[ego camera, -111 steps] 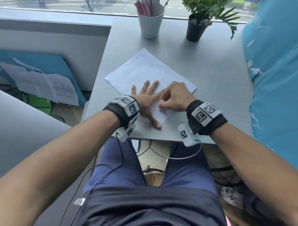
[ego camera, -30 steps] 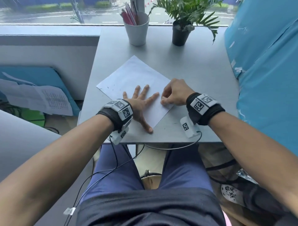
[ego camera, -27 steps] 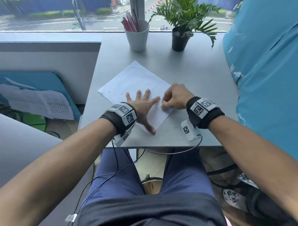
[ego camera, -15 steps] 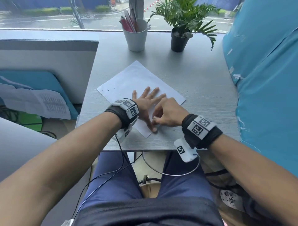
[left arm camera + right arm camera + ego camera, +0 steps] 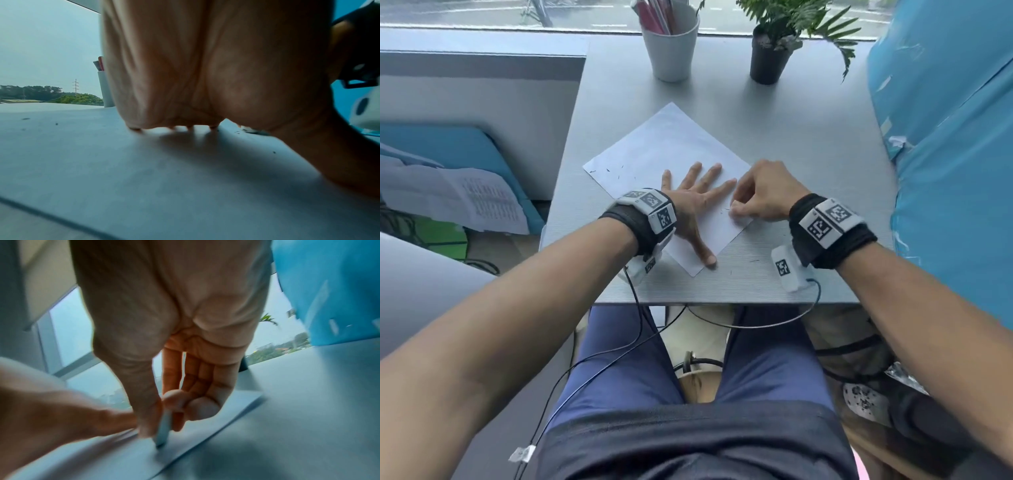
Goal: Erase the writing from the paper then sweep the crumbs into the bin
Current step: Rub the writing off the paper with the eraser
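From the head view, my left hand (image 5: 690, 202) lies flat with fingers spread on the paper (image 5: 667, 150), pinning it to the grey table (image 5: 808, 137). My right hand (image 5: 763, 195) is curled tight at the sheet's right edge; half a second ago it worked nearer the sheet's near corner beside my left thumb, so the rubbing stroke has travelled outward. Dark crumbs (image 5: 616, 171) speckle the paper's left corner, and a few lie on the table in front of the sheet. I read this as erasing still underway, sweeping not begun. No bin is in view.

From the left wrist view, the palm (image 5: 205, 73) arches over the sheet with fingertips (image 5: 190, 128) down on it, straight, gripping nothing. Specks (image 5: 237, 132) sit close by.

From the right wrist view, thumb and fingers pinch a pale eraser (image 5: 163, 430), its lower end pressed on the paper (image 5: 216, 425). The picture is smeared, so I judge the hand mid-stroke.
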